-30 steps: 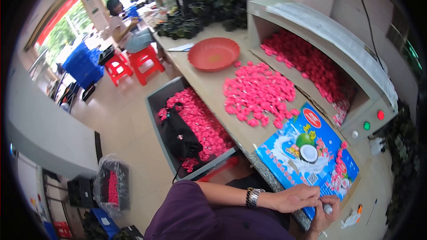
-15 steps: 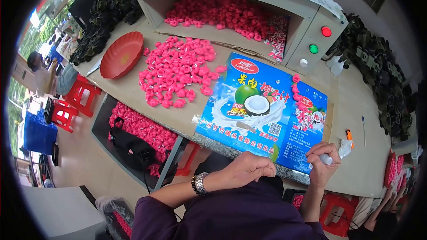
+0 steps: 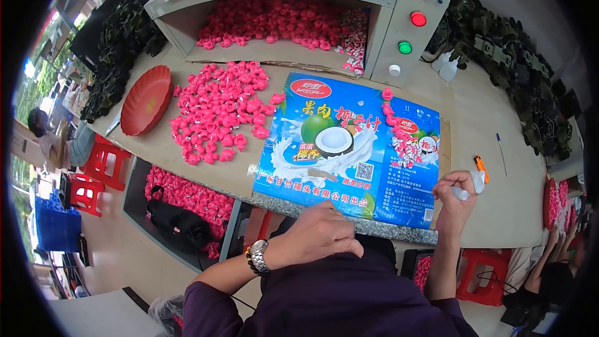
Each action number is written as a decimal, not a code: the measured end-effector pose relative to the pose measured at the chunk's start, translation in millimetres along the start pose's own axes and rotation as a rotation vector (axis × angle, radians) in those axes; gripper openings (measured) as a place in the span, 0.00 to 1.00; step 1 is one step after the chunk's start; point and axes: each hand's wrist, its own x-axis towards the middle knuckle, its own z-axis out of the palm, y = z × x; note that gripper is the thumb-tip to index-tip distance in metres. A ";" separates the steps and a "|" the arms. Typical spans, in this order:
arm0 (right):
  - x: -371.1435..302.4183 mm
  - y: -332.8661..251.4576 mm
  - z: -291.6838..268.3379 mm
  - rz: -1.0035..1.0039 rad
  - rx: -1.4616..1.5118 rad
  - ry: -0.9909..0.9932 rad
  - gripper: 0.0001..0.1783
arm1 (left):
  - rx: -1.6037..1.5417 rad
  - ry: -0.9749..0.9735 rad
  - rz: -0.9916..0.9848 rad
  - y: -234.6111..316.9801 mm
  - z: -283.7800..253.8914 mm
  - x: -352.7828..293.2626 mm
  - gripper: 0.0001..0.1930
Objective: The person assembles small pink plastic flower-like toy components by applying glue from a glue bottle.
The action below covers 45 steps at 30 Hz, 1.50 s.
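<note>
At the table's front edge, my left hand (image 3: 321,231) is closed, fingers curled in; whatever is in it, if anything, stays hidden. My right hand (image 3: 454,203) grips a small translucent white bottle-like object (image 3: 460,193) beside the right corner of the blue printed cardboard (image 3: 293,181). A short row of pink moulded pieces (image 3: 388,109) and a little heap of small white-and-pink parts (image 3: 407,150) lie on the cardboard's right side. To its left spreads a big pile of pink pieces (image 3: 218,109).
A red scalloped dish (image 3: 146,100) leans at the left. Behind stands an open-fronted box (image 3: 399,9) with buttons, holding many pink pieces. A drawer (image 3: 234,224) below holds more, with a black bag. An orange-handled tool (image 3: 480,165) and pen (image 3: 501,153) lie right.
The whole scene has shifted left in the picture as the head turned. My left hand's thumb now stands out from the curled fingers. My right hand still grips the white object.
</note>
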 end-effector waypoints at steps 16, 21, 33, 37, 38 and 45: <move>112.9 74.0 -105.6 0.089 -0.068 0.155 0.12 | -0.067 0.257 -0.166 -2.4 -29.6 5.8 0.06; 128.5 79.9 -89.5 0.152 -0.129 0.124 0.09 | -0.044 0.282 -0.183 -9.4 -22.0 -2.3 0.07; 115.5 72.0 -89.9 0.087 -0.183 0.201 0.29 | -0.101 0.312 -0.303 -7.0 -25.7 -5.5 0.05; 100.4 41.5 -83.3 -0.064 -0.138 0.308 0.31 | -0.202 0.369 -0.218 -7.6 -24.5 -13.7 0.04; 92.5 29.3 -78.8 -0.240 -0.257 0.342 0.31 | -0.183 0.345 -0.226 -8.0 -23.5 -15.9 0.04; 41.9 -16.7 -20.8 -0.596 -0.364 0.160 0.30 | 0.096 0.322 -0.068 -31.7 -32.5 -0.7 0.06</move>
